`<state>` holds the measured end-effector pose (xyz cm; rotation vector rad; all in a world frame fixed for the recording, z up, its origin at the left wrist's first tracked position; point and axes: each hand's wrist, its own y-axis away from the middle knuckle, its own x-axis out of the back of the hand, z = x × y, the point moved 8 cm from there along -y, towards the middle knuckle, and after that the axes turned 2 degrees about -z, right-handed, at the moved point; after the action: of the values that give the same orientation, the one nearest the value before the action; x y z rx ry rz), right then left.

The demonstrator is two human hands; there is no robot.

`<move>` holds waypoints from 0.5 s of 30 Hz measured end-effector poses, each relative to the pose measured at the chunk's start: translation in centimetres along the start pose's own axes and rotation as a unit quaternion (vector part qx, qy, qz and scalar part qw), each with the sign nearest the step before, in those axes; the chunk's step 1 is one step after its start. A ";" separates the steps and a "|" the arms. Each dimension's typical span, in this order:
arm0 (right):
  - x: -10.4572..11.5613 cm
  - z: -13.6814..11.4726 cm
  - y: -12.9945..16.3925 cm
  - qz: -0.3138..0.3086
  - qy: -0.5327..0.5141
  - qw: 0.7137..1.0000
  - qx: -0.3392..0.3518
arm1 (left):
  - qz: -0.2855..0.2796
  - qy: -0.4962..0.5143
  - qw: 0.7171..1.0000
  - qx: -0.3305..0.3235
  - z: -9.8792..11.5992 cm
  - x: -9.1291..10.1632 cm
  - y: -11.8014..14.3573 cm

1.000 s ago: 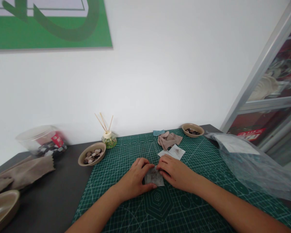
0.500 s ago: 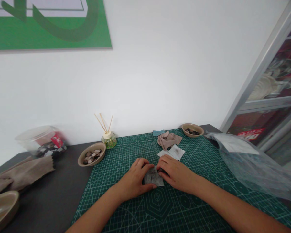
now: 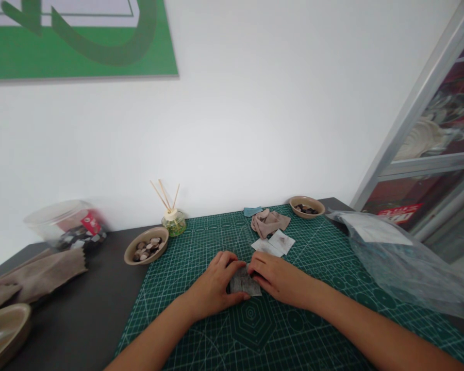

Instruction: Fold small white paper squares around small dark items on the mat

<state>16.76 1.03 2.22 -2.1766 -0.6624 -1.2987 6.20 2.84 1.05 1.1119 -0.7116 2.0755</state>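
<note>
A small, thin grey sheet (image 3: 245,283) with dark smudges lies flat on the green cutting mat (image 3: 201,340). My left hand (image 3: 215,288) holds the sheet down at its left side, thumb along the near edge and index finger at the far edge. Over the sheet's right part, my right hand (image 3: 275,274) has its fingers closed in a pinch. Something small and dark shows under those fingertips, mostly hidden. Just beyond my right hand lie two pale square sheets (image 3: 281,241), one with a dark smudge. Behind them is a crumpled beige cloth (image 3: 269,222).
A bowl of small round pieces (image 3: 133,257) stands left, beside a reed diffuser (image 3: 174,222). Another bowl (image 3: 307,213) holds dark pieces at back right. A plastic bag (image 3: 394,268) lies right; a clear tub (image 3: 48,219), brown cloth (image 3: 46,278) and bowl (image 3: 23,315) sit left.
My right hand has shifted slightly left and toward me over the grey sheet, uncovering more of the pale squares. My left hand stays in place.
</note>
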 end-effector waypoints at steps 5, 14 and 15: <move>0.2 0.2 0.1 0.001 0.041 0.999 -0.011 | 0.001 0.000 1.000 0.004 -0.1 0.0 0.0; 0.1 0.1 0.0 0.001 0.050 0.999 -0.007 | 0.000 0.001 1.000 0.004 -0.1 0.0 0.0; 0.2 0.2 0.0 0.001 0.054 0.998 -0.011 | 0.000 0.000 1.000 0.004 -0.1 0.0 0.0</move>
<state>16.94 1.16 2.33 -2.1060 -0.6056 -1.4168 6.17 2.89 1.01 1.1148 -0.7046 2.0809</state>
